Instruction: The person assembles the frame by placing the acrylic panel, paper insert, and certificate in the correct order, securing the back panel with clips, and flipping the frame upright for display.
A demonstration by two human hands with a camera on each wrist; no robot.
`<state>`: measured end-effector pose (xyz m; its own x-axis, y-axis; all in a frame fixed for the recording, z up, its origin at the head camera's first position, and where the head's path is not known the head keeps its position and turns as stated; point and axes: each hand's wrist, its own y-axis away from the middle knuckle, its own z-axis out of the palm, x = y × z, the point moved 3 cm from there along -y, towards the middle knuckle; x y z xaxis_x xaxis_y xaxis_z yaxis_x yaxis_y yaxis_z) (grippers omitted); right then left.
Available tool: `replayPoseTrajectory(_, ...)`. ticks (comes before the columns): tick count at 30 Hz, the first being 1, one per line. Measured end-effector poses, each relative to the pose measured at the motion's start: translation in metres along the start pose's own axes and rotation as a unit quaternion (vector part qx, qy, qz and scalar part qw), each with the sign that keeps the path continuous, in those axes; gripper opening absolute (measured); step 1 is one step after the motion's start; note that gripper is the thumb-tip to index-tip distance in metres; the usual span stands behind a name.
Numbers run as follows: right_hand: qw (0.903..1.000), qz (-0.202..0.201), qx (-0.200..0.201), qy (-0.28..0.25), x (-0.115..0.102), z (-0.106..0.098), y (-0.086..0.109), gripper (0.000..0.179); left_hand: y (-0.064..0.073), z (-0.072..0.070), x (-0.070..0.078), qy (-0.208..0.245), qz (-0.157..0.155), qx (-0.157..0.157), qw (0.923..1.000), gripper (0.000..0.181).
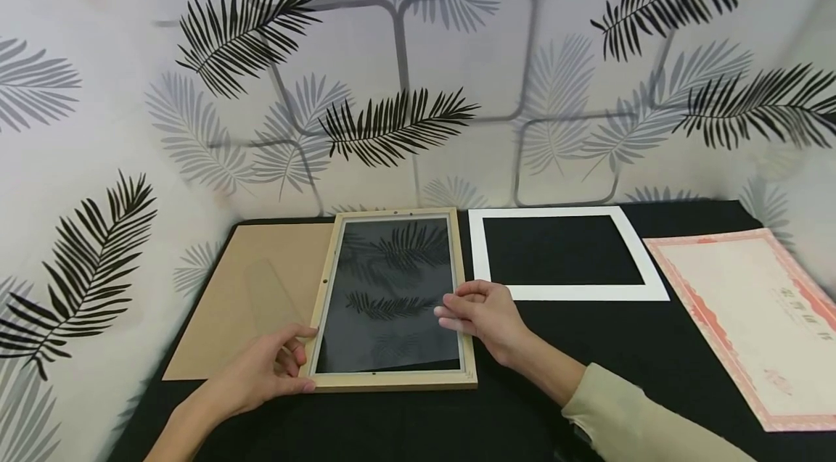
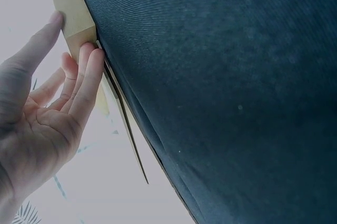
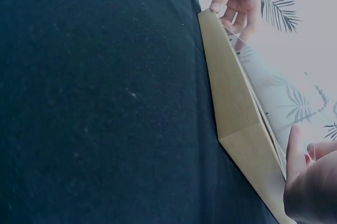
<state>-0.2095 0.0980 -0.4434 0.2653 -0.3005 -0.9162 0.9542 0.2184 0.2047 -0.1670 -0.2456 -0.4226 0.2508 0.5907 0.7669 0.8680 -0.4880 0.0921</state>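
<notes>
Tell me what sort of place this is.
Probably an indoor craft workspace: a black cloth lies spread out, a leaf-print backdrop rises behind it, and a wooden picture frame sits on the cloth beside a white picture mat.

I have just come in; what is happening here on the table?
A person's left hand holds the near left corner of a wooden frame on a black cloth. The right hand is at the frame's right side, by a clear sheet; whether it grips the sheet is unclear. A brown board lies to the left; a white mat and a pink-bordered paper lie to the right.
</notes>
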Motion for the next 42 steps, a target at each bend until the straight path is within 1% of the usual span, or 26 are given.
replayPoseTrajectory(5, 0.9977, -0.028, -0.011, 0.06, -0.001, 0.001, 0.0, 0.029, 0.0, 0.0, 0.001, -0.003, -0.001, 0.001, 1.0, 0.069)
replayPoseTrajectory(7, 0.9946, -0.036, -0.016, 0.096, -0.003, 0.001, 0.0, 0.027, 0.0, 0.0, 0.001, -0.005, -0.003, 0.001, 1.0, 0.07)
replayPoseTrajectory(9, 0.9886, -0.044, -0.02, 0.142, -0.005, 0.0, -0.001, 0.026, 0.0, 0.0, 0.0, -0.006, -0.004, 0.002, 1.0, 0.07)
replayPoseTrajectory(12, 0.9733, -0.062, -0.036, 0.218, -0.009, -0.003, -0.002, 0.022, 0.0, 0.0, 0.0, -0.006, -0.006, 0.002, 1.0, 0.07)
replayPoseTrajectory(15, 0.9523, -0.084, -0.064, 0.287, -0.015, -0.007, -0.002, 0.018, 0.0, -0.001, 0.0, -0.003, -0.007, 0.001, 1.0, 0.069)
replayPoseTrajectory(17, 0.9377, -0.095, -0.081, 0.324, -0.018, -0.008, -0.002, 0.015, 0.0, -0.001, 0.001, -0.003, -0.008, 0.001, 1.0, 0.07)
replayPoseTrajectory(20, 0.9192, -0.104, -0.102, 0.366, -0.021, -0.01, -0.002, 0.012, 0.001, -0.002, 0.001, -0.004, -0.009, 0.002, 1.0, 0.07)
replayPoseTrajectory(23, 0.907, -0.104, -0.11, 0.393, -0.022, -0.012, -0.003, 0.01, 0.001, -0.002, 0.002, -0.005, -0.007, 0.001, 1.0, 0.069)
replayPoseTrajectory(26, 0.8988, -0.108, -0.113, 0.409, -0.024, -0.015, -0.004, 0.009, 0.0, -0.001, 0.002, -0.007, -0.005, 0.0, 1.0, 0.068)
replayPoseTrajectory(27, 0.8968, -0.11, -0.113, 0.413, -0.024, -0.016, -0.004, 0.009, 0.0, -0.001, 0.001, -0.008, -0.005, -0.001, 1.0, 0.068)
replayPoseTrajectory(29, 0.8966, -0.11, -0.116, 0.413, -0.025, -0.018, -0.005, 0.009, 0.0, 0.0, 0.001, -0.009, -0.006, -0.002, 0.9999, 0.067)
replayPoseTrajectory(32, 0.9019, -0.106, -0.129, 0.398, -0.025, -0.023, -0.007, 0.011, 0.0, 0.0, 0.002, -0.015, -0.005, -0.004, 0.9999, 0.067)
replayPoseTrajectory(35, 0.9085, -0.1, -0.141, 0.38, -0.023, -0.029, -0.011, 0.014, 0.001, 0.0, 0.003, -0.023, 0.003, -0.004, 0.9997, 0.066)
replayPoseTrajectory(39, 0.9118, -0.103, -0.157, 0.365, -0.022, -0.034, -0.016, 0.018, 0.001, 0.0, 0.004, -0.029, 0.012, 0.0, 0.9995, 0.062)
replayPoseTrajectory(42, 0.9134, -0.103, -0.162, 0.359, -0.022, -0.038, -0.021, 0.022, 0.0, 0.0, 0.004, -0.032, 0.015, 0.009, 0.9993, 0.054)
